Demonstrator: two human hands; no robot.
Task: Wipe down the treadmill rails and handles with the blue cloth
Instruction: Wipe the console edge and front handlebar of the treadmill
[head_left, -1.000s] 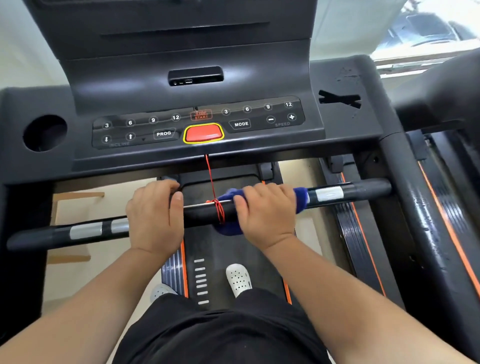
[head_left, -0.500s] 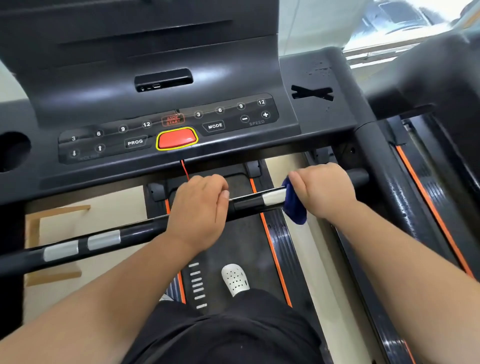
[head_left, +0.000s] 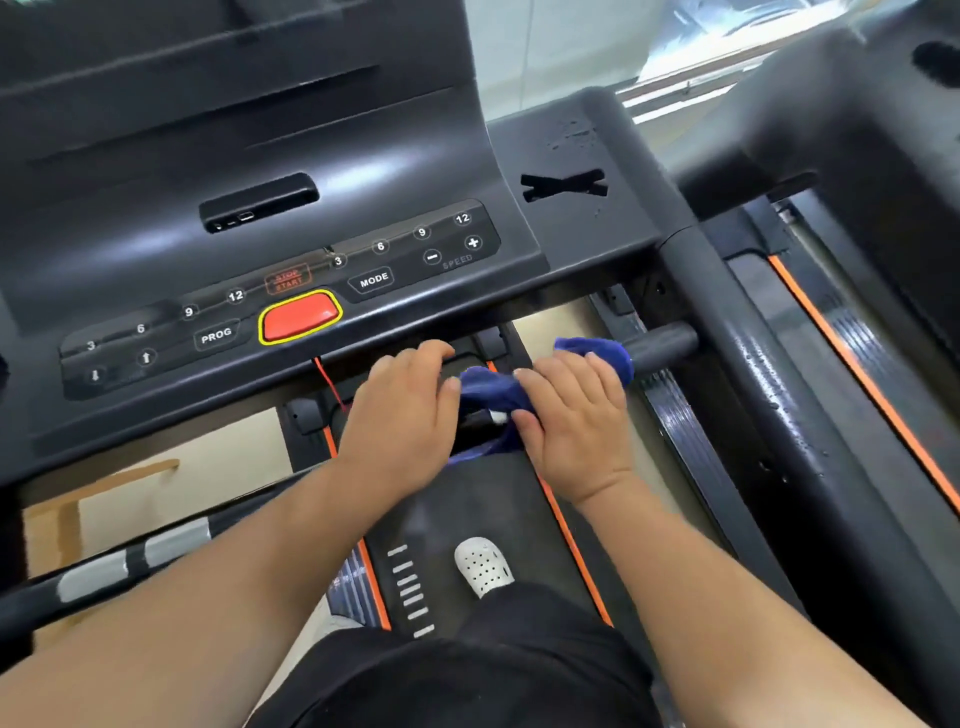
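The right hand has its fingers curled over the blue cloth, pressing it round the crossbar handle; the thumb sits on the near side, so the grip is closed on cloth and bar together. The left hand lies just beside it, its fingers wrapped over the same bar, fingertips touching the cloth's left fold; whether it pinches the cloth or only the bar cannot be told.

The cloth is bunched; one lobe shows between the two hands, another sticks out past the right hand's knuckles toward the bar's right end, and a fold hangs below the bar.

The bar's long axis runs from lower left to upper right; its right end meets the right side rail, with only a short bare stretch between cloth and rail; to the left a long bare run of bar is open, carrying two grey sensor patches. The console edge overhangs close above the knuckles.

Counted: two hands, one cloth, one crossbar, one red stop button, one red safety cord hanging from the console behind the left hand, one white shoe on the belt below.
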